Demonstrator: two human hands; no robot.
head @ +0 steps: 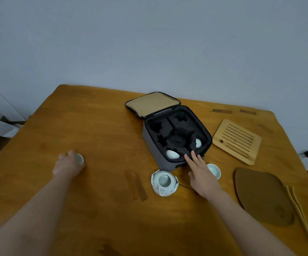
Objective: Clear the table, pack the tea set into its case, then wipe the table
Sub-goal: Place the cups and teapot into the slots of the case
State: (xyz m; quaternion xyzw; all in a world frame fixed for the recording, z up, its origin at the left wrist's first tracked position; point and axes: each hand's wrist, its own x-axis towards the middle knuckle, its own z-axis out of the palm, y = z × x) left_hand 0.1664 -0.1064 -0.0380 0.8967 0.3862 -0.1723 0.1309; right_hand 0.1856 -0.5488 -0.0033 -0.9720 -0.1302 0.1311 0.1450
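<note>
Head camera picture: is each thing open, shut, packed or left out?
Case: open, lid flipped back.
Packed cups: two, in foam slots.
Left hand: grips a small cup.
Right hand: open, fingers at the case's edge.
Teapot: out, unpacked.
Loose cup: upright, out.
Bamboo tray: out, lying flat.

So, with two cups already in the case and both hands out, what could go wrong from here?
1. The right hand lies between the loose cup and the teapot; drawing it back carelessly could knock either.
2. The left hand grips a small cup far from the case; carried across, it might clip the teapot.
3. The near packed cup sits tilted in its foam slot and may not be seated.
</note>
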